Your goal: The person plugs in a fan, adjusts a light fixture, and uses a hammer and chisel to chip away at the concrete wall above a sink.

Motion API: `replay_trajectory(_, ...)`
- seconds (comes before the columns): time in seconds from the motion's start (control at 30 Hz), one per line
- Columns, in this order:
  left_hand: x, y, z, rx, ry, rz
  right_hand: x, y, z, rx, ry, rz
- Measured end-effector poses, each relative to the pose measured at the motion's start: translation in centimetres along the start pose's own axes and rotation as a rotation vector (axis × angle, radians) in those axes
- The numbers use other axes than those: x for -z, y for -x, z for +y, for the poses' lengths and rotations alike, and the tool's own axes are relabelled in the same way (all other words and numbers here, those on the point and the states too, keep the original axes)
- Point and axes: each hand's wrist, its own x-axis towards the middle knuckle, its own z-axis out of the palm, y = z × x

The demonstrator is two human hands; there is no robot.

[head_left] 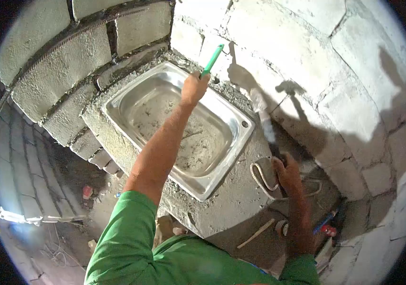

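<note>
A green-handled tool [212,60] is held tilted above the sink's far corner, and a looped cord [262,176] is touched.

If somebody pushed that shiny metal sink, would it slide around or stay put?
The sink would probably stay put: it sits sunk into a rough concrete counter, with mortar packed around its rim. Its thin shiny steel looks light for its size and likely slippery. The left hand holds a green-handled tool above it.

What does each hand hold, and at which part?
The left hand holds a green-handled tool at the handle's lower end. The right hand rests beside a looped strap; its grip cannot be told.
</note>
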Motion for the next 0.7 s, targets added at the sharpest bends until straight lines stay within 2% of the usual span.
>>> replay_trajectory(0.03, 0.2, 0.4, 0.1, 0.009, 0.015, 0.009, -0.5, -1.5, -0.6, 0.094, 0.014, 0.128)
replay_trajectory(0.13, 0.9, 1.3, 0.6, -0.032, -0.099, 0.064, -0.2, -5.4, -3.8, 0.818, 0.156, 0.433)
replay_trajectory(0.17, 1.1, 1.3, 1.0, -0.027, -0.083, 0.073, 0.5, -4.1, -8.6, 0.409, -0.334, 0.064)
replay_trajectory(0.27, 1.8, 1.5, 2.3, -0.148, -0.198, 0.082, 0.5, -6.7, -12.5, 0.532, -0.515, 0.133)
replay_trajectory(0.3, 1.8, 1.4, 2.6, -0.149, -0.197, 0.09, 0.8, -6.8, -13.8, 0.487, -0.572, 0.16)
replay_trajectory(0.37, 1.7, 1.4, 3.1, -0.152, -0.138, 0.055, 1.3, -7.3, -14.5, 0.516, -0.48, 0.119)
replay_trajectory(0.43, 0.7, 1.2, 2.7, -0.143, -0.173, 0.063, 0.7, -8.0, -14.7, 0.431, -0.586, 0.082)
replay_trajectory(0.5, -0.4, 1.0, 2.3, -0.139, -0.202, 0.083, 1.4, -9.4, -14.0, 0.46, -0.513, 0.115)
replay_trajectory(0.57, -1.4, 1.3, 1.3, -0.215, -0.222, 0.144, 2.1, -10.2, -14.0, 0.533, -0.065, 0.322)
replay_trajectory(0.63, -1.8, 1.5, 0.8, -0.242, -0.234, 0.157, 2.6, -9.9, -14.8, 0.521, 0.006, 0.306)
replay_trajectory(0.7, -2.1, 1.5, 0.7, -0.267, -0.238, 0.18, 2.0, -10.7, -14.1, 0.699, 0.27, 0.499)
